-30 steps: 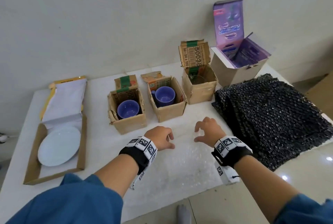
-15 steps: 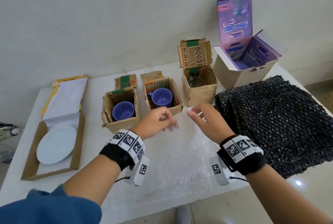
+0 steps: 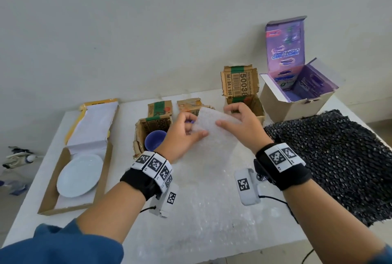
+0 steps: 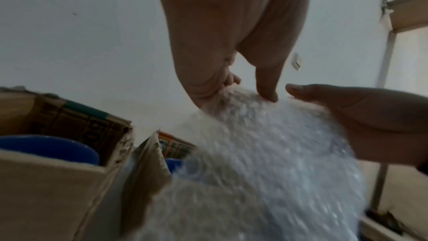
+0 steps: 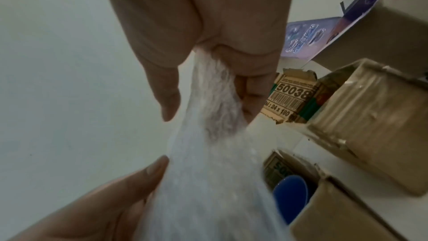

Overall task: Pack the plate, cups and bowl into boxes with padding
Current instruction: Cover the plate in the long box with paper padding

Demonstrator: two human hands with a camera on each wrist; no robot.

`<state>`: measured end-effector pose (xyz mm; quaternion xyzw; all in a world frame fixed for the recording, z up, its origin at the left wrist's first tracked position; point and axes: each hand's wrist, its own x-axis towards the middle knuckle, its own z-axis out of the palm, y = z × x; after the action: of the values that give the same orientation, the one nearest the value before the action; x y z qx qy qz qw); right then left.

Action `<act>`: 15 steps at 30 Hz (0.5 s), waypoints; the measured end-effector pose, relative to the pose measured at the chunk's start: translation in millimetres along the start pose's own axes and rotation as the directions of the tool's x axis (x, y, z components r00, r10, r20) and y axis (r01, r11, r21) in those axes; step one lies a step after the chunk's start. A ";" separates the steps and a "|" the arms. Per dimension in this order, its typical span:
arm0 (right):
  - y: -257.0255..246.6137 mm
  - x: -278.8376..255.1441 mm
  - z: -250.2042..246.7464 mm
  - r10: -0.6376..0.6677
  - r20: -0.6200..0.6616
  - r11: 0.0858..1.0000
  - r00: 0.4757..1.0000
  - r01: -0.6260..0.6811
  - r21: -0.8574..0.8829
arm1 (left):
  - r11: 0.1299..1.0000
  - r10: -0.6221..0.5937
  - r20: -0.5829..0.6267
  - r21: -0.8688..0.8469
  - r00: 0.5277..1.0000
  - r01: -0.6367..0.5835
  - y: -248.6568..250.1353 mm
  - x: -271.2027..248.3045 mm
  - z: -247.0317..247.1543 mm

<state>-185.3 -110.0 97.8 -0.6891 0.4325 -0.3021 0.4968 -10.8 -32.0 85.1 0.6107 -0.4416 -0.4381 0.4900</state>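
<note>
Moved: bubble wrap sheet (image 3: 214, 136) has been lifted off the tabletop (image 3: 127, 113).
Grip: top edge is pinched by left hand (image 3: 182, 136) and right hand (image 3: 241, 128).
Handling: judged light, limp; best held by edges.
Place: above cup boxes (image 3: 150, 134), far edge.

hands: left (image 3: 182, 136), right (image 3: 244, 128) | off table, now lifting clear bubble wrap (image 3: 214, 134)

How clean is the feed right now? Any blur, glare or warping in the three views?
Head view: evenly lit and sharp, wide-angle bend at the edges, a glare spot on the black bubble wrap. Left wrist view: the clear bubble wrap smears with blur. Right wrist view: right hand dim and close, sheet soft, box print readable.
</note>
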 end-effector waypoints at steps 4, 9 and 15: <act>-2.8 0.8 32.3 0.072 0.003 0.996 0.997 -0.072 0.047 | 0.994 0.070 -0.236 0.099 0.969 -0.048 -1.9 -5.1 -27.1; -22.9 9.6 87.9 -0.047 -0.084 0.995 0.995 0.054 0.086 | 0.996 0.033 -0.104 0.089 0.994 -0.024 -14.5 -14.7 -84.5; -53.7 11.0 173.7 -0.103 0.173 0.917 0.980 0.161 -0.366 | 0.994 0.055 -0.163 0.098 0.985 -0.039 -27.9 -32.2 -177.9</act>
<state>-17.6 -39.3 92.3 -0.8202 0.3964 -0.1933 0.3644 157.1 40.5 85.0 0.6567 -0.4340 -0.3528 0.5058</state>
